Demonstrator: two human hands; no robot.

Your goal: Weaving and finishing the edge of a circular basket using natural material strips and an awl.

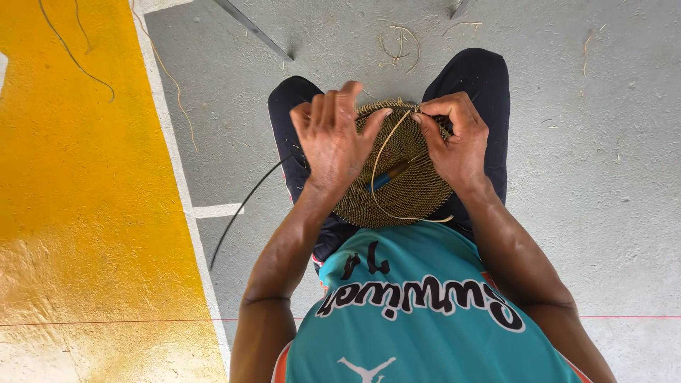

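Grey concrete floor (596, 177) under me, kinda rough and dusty, with a big patch of yellow paint (78, 213) taking up the left side and a white painted line (177, 170) running along its edge. I'm sitting with the woven round piece (401, 188) resting on my lap, right across my knees in the dark trousers (475, 78), so it's pretty much dead centre between my arms. It's a flat coiled disc, brownish, tight weave. My left hand (330, 138) is up against the left edge of the disc with the fingers loosely spread and pointing away from me, thumb reaching in over the weave toward the far rim. My right hand (457, 138) is on the right side with the fingers curled in, pinching the pale thin strand (383, 159) at the far rim of the disc. That strand loops down over the face of the weave and curls off near the close edge by my teal shirt (418, 312). A small tool with a blue handle (386, 177) is lying on the middle of the disc, just between my two hands, neither hand touching it. A dark thin strip (245, 209) trails off from under my left wrist down to the floor on the left. A few loose bits of pale fibre (401, 46) are scattered on the concrete farther out past my knees, plus a couple of stray strands over the yellow paint.
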